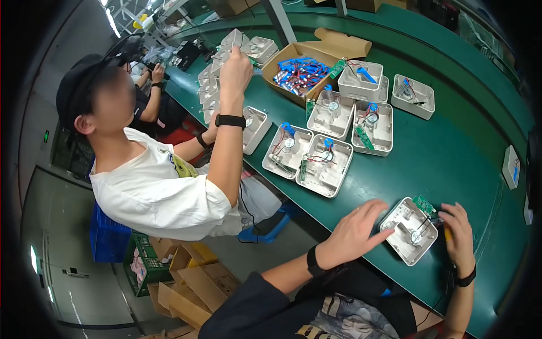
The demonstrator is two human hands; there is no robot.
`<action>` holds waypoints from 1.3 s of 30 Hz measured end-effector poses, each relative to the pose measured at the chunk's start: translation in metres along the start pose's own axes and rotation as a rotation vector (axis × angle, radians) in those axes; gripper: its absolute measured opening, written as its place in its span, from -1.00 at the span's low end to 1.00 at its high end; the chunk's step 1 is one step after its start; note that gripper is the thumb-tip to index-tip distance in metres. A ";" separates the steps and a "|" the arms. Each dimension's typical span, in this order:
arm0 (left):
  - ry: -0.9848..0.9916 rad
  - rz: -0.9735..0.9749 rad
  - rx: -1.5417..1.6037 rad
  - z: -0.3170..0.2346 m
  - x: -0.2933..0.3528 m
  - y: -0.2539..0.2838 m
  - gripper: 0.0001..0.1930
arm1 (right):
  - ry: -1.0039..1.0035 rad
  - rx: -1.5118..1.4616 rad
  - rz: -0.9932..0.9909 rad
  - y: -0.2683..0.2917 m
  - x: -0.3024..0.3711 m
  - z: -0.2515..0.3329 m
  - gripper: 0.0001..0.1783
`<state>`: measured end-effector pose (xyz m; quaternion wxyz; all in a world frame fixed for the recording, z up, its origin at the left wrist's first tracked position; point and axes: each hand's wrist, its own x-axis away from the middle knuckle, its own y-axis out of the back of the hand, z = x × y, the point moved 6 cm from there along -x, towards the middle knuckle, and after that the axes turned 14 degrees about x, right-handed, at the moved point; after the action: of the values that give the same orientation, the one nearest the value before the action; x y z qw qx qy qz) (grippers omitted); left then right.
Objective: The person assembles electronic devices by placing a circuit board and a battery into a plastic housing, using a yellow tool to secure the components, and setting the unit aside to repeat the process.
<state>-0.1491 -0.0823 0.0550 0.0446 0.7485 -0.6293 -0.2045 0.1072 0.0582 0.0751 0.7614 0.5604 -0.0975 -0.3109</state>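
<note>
In front of me on the green table is a white plastic housing [402, 248], with a round speaker-like part and thin wires inside. A green circuit board [423, 204] lies over its far edge. Beside the housing's left edge, my left hand [358, 229] is open, its thumb reaching to the rim and nothing in its grasp. My right hand [460, 231] is at the right edge, fingers curled by the board's wires. A yellow-orange handle-like piece [449, 234] shows against its palm; the rest of that piece is hidden.
Several similar housings [333, 181] with boards and blue cells stand farther off. A cardboard box [276, 87] holds blue cells with red wires. On my left a person in a white shirt [158, 198] works at the table. Another small housing [511, 166] lies at the far right.
</note>
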 end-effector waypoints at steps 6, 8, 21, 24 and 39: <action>-0.193 -0.007 -0.016 -0.003 -0.056 -0.015 -0.45 | 0.053 -0.038 0.019 -0.008 0.005 0.021 -0.56; -0.139 0.126 0.034 -0.003 -0.077 -0.040 -0.58 | 0.045 0.028 0.042 -0.004 0.013 0.017 -0.57; -0.090 0.125 0.131 -0.013 -0.074 -0.042 -0.85 | 0.011 0.088 -0.110 0.000 0.021 0.040 -0.54; -0.023 0.077 0.229 -0.009 -0.066 -0.038 -0.86 | 0.071 0.033 -0.096 -0.003 0.017 0.051 -0.52; 0.128 0.166 0.424 0.009 -0.074 -0.032 -0.86 | 0.184 0.213 -0.167 -0.011 -0.024 0.068 -0.61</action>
<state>-0.1319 -0.0024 0.0545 -0.0572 0.6981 -0.7135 -0.0156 0.0511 0.0163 0.0942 0.6749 0.6702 -0.0128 -0.3086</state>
